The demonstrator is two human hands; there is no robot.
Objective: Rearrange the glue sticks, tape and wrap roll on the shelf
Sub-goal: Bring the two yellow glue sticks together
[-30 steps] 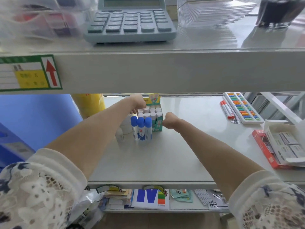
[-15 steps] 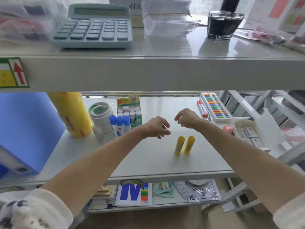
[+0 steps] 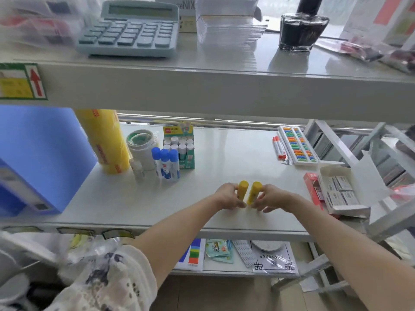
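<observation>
Two yellow glue sticks stand upright side by side near the front of the white shelf (image 3: 224, 153). My left hand (image 3: 228, 196) grips the left yellow stick (image 3: 242, 189). My right hand (image 3: 270, 197) grips the right yellow stick (image 3: 254, 191). Further back on the left stand three blue-capped glue sticks (image 3: 166, 162), a green box of white-capped glue sticks (image 3: 182, 149), a stack of tape rolls (image 3: 141, 147) and a tall yellow wrap roll (image 3: 105, 140).
A blue folder box (image 3: 38, 158) fills the left end. Red markers (image 3: 278, 147), a bead tray (image 3: 297, 144) and an open white box (image 3: 341, 191) lie on the right. The upper shelf (image 3: 224, 95) overhangs, carrying a calculator (image 3: 132, 28) and an ink bottle (image 3: 302, 28).
Both hands drew back from the glue stick box at the rear, came down to the two yellow sticks at the front, and closed on them. The view also shifted.
</observation>
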